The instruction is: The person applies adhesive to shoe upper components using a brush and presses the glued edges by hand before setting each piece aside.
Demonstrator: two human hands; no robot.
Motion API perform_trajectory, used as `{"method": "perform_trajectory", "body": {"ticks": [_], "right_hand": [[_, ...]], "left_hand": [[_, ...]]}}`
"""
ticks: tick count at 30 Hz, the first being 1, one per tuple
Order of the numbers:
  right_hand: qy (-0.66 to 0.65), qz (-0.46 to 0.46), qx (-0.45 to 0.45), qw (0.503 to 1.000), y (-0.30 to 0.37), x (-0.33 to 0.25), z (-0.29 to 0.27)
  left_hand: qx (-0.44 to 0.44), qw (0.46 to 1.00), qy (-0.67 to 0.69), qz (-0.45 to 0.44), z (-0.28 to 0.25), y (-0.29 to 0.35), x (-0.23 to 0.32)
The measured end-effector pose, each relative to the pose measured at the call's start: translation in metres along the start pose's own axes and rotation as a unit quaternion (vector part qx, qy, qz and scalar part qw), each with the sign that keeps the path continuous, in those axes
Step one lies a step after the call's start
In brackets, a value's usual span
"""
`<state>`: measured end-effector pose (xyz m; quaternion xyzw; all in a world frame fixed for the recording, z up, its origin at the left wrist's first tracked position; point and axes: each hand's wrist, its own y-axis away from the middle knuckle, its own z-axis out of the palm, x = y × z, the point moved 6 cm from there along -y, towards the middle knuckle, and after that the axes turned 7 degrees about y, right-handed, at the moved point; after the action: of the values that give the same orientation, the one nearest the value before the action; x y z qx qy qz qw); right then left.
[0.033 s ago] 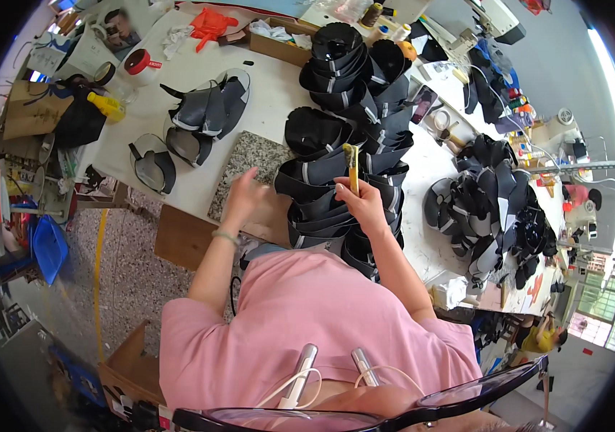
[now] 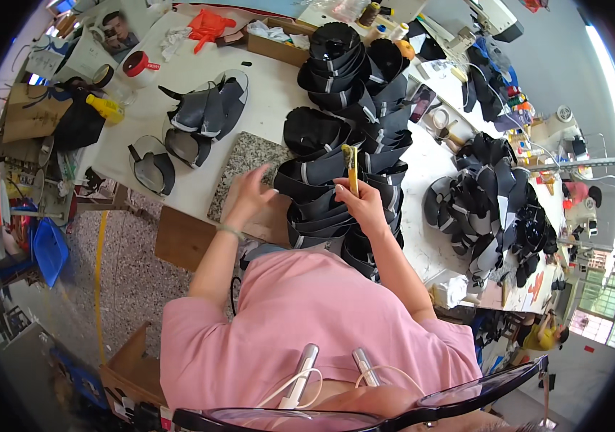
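Note:
My right hand [image 2: 364, 205] is closed round a slim yellow tool [image 2: 353, 173], held upright with its wider, brownish, brush-like end at the top; its exact kind is unclear. Right behind it rise nested stacks of curved black-and-grey shoe uppers [image 2: 315, 173]. My left hand [image 2: 252, 193] hovers over the near part of a speckled stone slab [image 2: 257, 155], fingers apart and holding nothing that I can see. The slab lies on the white table, left of the stacks. Beyond it to the left are several loose grey-and-black shoe pieces [image 2: 210, 108].
Another heap of black-and-grey pieces [image 2: 487, 194] lies on the right. A cardboard box [image 2: 279, 47], a red plastic bag [image 2: 210, 25] and thread spools [image 2: 370, 14] are at the back. A yellow bottle [image 2: 106, 108] stands left. A blue bin [image 2: 50, 248] sits lower left.
My left hand has shifted slightly right, toward the stacked uppers, and its fingers show more clearly spread. My right hand and the yellow tool stay about where they were.

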<state>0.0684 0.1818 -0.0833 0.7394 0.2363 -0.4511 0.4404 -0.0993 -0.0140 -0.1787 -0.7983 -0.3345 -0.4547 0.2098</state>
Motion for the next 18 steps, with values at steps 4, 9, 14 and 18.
{"method": "perform_trajectory", "body": {"ticks": [4, 9, 14, 18], "right_hand": [[-0.011, -0.024, 0.008, 1.000, 0.021, -0.008, -0.008], [-0.066, 0.015, 0.048, 0.997, 0.049, 0.016, -0.039], [-0.177, 0.010, 0.073, 0.982, 0.081, 0.019, -0.051], [-0.184, -0.047, 0.107, 0.976, 0.094, 0.012, -0.059]], "left_hand": [[-0.189, 0.952, -0.209, 0.116, 0.044, -0.030, -0.021], [-0.242, 0.958, -0.049, 0.148, 0.024, -0.043, 0.054], [-0.314, 0.896, 0.298, -0.099, 0.009, -0.016, 0.145], [-0.203, 0.844, 0.485, -0.108, 0.013, -0.016, 0.175]]}}
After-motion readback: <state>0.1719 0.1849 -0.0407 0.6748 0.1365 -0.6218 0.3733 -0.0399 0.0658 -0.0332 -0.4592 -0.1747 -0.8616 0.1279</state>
